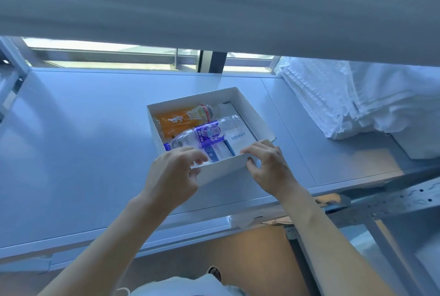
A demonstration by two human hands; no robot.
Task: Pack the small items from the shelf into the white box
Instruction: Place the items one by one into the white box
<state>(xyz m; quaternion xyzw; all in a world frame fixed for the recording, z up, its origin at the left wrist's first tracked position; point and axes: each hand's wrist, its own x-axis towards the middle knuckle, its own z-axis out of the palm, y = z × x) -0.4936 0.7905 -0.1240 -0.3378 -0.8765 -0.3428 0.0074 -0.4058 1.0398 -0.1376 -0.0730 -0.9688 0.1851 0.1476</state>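
The open white box sits on the shelf board in the middle of the view. Inside lie an orange drink bottle, a clear bottle with a purple label, a white Anker carton and a blue and white packet. My left hand pinches the near wall of the box at its left end, fingers curled over the rim. At the near right corner my right hand grips the same wall, thumb outside and fingers on the rim.
A stack of white padded mailers lies at the right end of the shelf. An upper shelf overhangs the top of the view. Metal shelf uprights run at the lower right, and the floor shows below.
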